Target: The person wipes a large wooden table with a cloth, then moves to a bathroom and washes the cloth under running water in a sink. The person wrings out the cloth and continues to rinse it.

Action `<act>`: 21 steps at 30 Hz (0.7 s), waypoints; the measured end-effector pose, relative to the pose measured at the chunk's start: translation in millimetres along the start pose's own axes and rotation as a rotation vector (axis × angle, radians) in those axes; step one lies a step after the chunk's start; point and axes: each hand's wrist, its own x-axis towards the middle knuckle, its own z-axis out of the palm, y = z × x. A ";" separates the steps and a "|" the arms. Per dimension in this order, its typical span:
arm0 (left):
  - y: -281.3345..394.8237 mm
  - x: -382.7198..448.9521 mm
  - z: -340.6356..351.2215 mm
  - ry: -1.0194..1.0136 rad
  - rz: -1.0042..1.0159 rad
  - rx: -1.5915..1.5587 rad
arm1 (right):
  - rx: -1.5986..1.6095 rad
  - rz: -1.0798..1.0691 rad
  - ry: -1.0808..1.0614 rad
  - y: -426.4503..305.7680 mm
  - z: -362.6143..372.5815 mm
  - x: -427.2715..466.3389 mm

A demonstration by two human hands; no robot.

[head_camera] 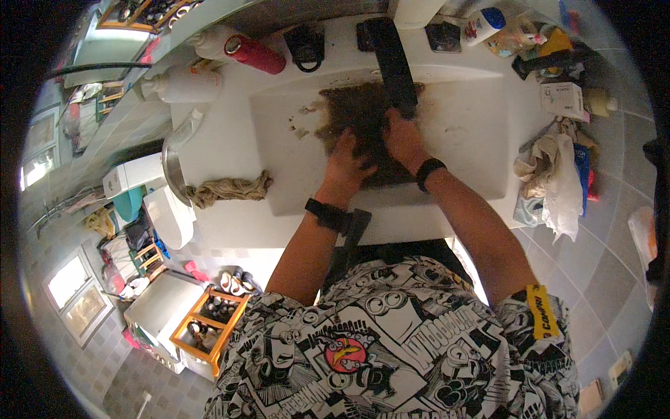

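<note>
A dark brown, wet-looking piece of fabric or matting [348, 102] lies in the basin of the white sink [466, 141]. My left hand [345, 165] rests at its left side, thumb apart from the fingers. Just under the end of the black faucet [398, 68], my right hand [405, 139] touches the brown material with bent fingers. Whether either hand grips a fold of it is hidden by the dark colour and the blur. Brown spots [299, 125] mark the basin left of the material.
A twisted, soiled cloth [230, 189] lies on the left of the counter. Behind the basin stand a red bottle [256, 55], a black cup [305, 47] and a blue-capped white bottle [484, 25]. Plastic bags [557, 173] hang over the right edge. A toilet [170, 214] is at left.
</note>
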 end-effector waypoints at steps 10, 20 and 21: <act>10.2 0.6 10.3 -0.182 0.043 -0.261 | 0.182 -0.298 -0.063 -97.5 -28.2 -66.4; -0.4 6.0 -25.6 -0.052 0.589 0.806 | -0.443 -0.543 0.032 -6.8 -15.0 -1.3; 1.6 1.2 -21.7 -0.067 0.515 0.651 | -0.431 -0.561 0.053 0.1 -7.9 -0.9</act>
